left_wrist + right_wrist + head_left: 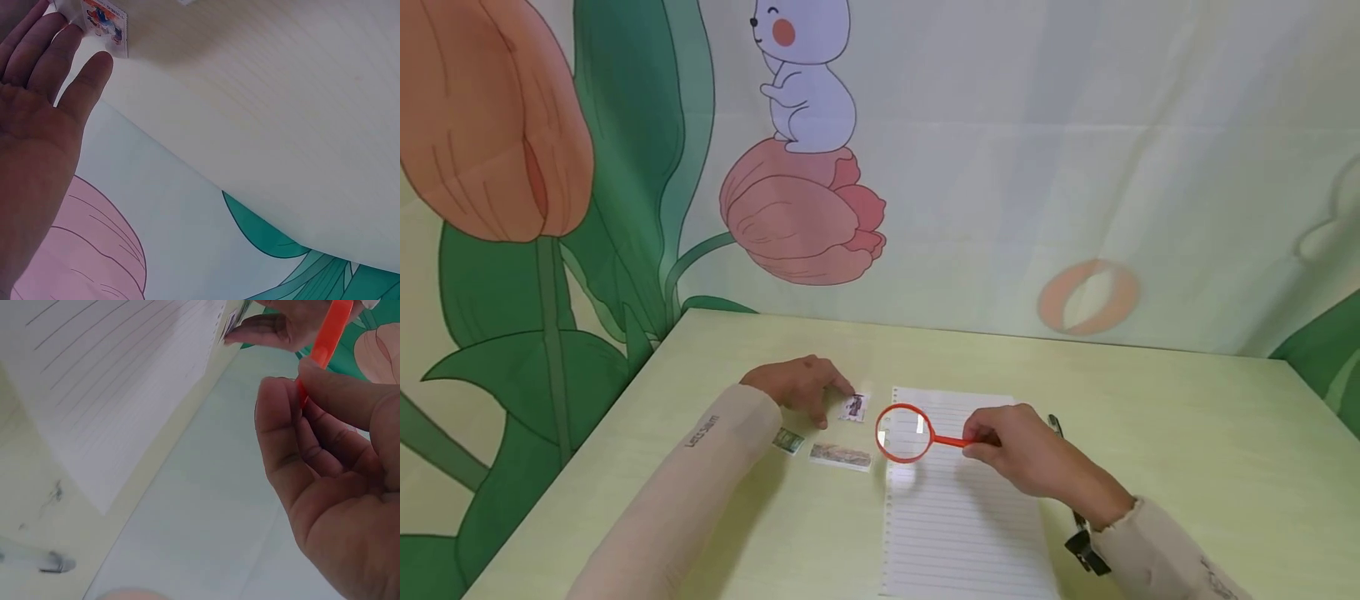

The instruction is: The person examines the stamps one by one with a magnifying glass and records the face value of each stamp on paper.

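Note:
My right hand (1026,446) pinches the thin end of a red magnifying glass (904,433) between thumb and fingers, its lens held above the left edge of a lined sheet of paper (966,517). In the right wrist view the red handle (328,337) rises from the thumb and forefinger. My left hand (801,387) is low over the table, its fingertips at a small postage stamp (853,407) with a figure on it. The left wrist view shows those fingers fairly straight, by the stamp (106,25). A long stamp (841,455) and a small green one (788,441) lie nearer me.
A pen (1056,425) lies right of the paper, partly hidden by my right arm. A black clip-like object (1086,553) is at my right sleeve. The pale table (1210,467) ends at a printed curtain (970,167) with tulips and a white animal.

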### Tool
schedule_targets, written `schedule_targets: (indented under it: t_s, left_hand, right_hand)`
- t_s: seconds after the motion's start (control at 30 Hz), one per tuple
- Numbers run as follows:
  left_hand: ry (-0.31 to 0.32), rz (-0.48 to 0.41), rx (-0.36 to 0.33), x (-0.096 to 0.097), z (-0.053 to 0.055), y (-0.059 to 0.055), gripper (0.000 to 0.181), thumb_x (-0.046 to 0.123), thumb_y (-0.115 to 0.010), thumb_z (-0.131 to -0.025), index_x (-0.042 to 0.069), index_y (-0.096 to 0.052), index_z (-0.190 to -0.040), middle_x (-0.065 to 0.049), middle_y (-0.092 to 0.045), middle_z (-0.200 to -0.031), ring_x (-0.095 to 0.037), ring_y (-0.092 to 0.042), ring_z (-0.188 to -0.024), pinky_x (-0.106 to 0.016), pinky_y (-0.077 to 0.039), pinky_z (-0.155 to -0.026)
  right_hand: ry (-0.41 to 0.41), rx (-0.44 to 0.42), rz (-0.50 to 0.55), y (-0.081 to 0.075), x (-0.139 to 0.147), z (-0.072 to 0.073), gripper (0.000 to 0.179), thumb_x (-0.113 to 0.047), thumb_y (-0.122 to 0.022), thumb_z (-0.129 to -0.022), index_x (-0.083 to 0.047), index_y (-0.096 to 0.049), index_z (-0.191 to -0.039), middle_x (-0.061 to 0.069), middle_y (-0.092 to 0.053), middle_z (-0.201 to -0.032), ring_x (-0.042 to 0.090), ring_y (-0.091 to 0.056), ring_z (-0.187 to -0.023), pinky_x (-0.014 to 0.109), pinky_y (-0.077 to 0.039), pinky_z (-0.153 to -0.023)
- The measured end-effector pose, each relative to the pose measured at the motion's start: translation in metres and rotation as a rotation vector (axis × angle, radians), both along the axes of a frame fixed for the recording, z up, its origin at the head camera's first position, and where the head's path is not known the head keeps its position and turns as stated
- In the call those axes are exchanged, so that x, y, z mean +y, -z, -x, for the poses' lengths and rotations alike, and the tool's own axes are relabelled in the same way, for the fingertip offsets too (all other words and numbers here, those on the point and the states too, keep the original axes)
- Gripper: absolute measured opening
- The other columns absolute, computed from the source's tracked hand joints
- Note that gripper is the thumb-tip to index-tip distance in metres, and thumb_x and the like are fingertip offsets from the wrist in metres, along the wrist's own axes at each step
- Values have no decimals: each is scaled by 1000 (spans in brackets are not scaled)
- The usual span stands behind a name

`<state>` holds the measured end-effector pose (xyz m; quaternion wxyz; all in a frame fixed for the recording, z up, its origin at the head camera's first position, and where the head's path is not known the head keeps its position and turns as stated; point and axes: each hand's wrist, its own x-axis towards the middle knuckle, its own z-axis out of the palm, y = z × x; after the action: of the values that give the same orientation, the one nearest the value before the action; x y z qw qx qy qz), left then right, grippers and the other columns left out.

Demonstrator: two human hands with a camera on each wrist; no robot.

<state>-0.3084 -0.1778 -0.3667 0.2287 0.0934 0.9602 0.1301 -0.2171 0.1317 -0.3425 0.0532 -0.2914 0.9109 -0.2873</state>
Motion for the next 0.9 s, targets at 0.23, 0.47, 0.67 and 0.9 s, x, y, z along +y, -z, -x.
schedule_targets:
  t_s: [0.23,0.47,0.67,0.9]
  left_hand:
    - [-42,-3,-11,-1,0,1,61,16,-87,-78,39,-67,-130,2,-51,-138,-23,-47,-121,-48,-45,-97]
    - [-29,-13,4,0,-1,1,61,15,-87,-77,38,-67,-130,2,-52,-137,-22,-46,-122,-47,-44,-98]
    - [-26,-16,-1,1,-2,-1,62,15,-87,-77,37,-66,-131,1,-51,-137,-23,-47,-121,-48,-44,-97]
    - [-33,-22,-2,2,-1,0,61,14,-87,-77,38,-67,-130,1,-52,-137,-23,-47,-122,-48,-44,-98]
  right_hand:
    - [31,3,4,2,20,-3,9,-7,-74,-89,-11,-67,-86,-5,-67,-77,5,-54,-67,24,-46,-61]
    - [111,-32,-4,6,46,-10,7,-7,-74,-89,-8,-68,-90,-4,-67,-80,7,-57,-71,25,-49,-63]
    - [152,-25,-14,9,68,-13,6,-8,-74,-89,-8,-68,-91,-4,-67,-81,6,-56,-70,25,-49,-62]
    - [224,-32,-43,16,94,-20,7,-9,-74,-89,-12,-68,-89,-6,-66,-79,5,-54,-67,24,-47,-60]
